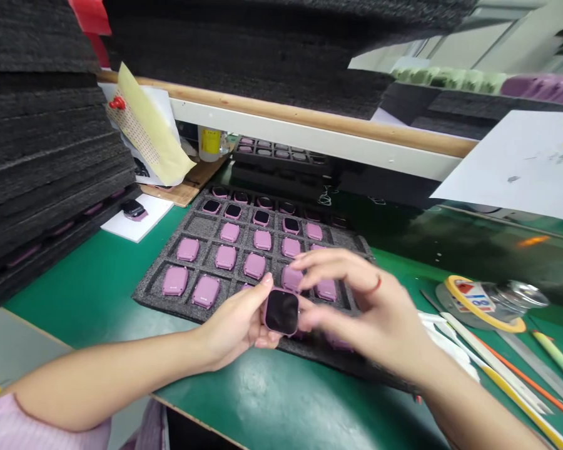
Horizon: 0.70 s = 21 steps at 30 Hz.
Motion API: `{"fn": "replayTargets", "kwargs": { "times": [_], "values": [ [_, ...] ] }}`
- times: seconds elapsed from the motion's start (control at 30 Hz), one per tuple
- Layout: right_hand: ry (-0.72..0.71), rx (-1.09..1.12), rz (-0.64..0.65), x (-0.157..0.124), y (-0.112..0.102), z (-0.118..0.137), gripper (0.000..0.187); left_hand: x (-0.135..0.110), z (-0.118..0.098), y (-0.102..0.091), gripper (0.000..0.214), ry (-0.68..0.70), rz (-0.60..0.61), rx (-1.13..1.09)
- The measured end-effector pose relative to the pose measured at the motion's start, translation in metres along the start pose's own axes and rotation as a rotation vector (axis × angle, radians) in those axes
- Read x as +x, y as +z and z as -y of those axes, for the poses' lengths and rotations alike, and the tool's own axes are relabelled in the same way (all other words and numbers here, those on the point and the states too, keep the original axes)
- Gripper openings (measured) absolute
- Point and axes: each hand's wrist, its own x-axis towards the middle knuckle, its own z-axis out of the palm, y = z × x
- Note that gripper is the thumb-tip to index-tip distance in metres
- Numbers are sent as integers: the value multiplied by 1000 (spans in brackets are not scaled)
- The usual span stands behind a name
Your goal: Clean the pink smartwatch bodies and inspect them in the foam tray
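One dark-faced watch body point(282, 311) is held between the thumb and bent fingers of the left hand point(237, 326), above the near edge of the foam tray point(149, 294) on the bench point(206, 390). The right hand point(378, 312) is blurred, its fingers parted beside the watch body; contact cannot be told.

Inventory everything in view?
Flat bench: 1, green, below
Compartmented foam tray: 1, charcoal, bench
Square dark-screened watch case: 1, mauve-rimmed, centre
Square watch cases: many, mauve, tray
Foam slabs: many, black, left, above
Wood-edged shelf: 1, white, behind tray
Paper sheets: several, white, yellow, near shelf
Metal-topped jar: 1, clear, right
Slim sticks: several, mixed colours, right
Watch on white pad: 1, dark, left
Left hand: 1, holding centre case
Right hand: 1, near it
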Motion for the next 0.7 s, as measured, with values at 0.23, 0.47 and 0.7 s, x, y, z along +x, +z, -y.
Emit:
{"fn": "replayTargets", "kwargs": {
  "times": [0.23,0.47,0.7],
  "values": [
    [-121,-65,13,-19,16,18,13,6,3,-1,42,-5,50,-175],
    [-45,89,-196,-12,15,16,10,6,0,1,43,5,25,-203],
    [466,705,-619,-10,0,0,23,2,-2,2,47,4,49,-136]
  ]
}}
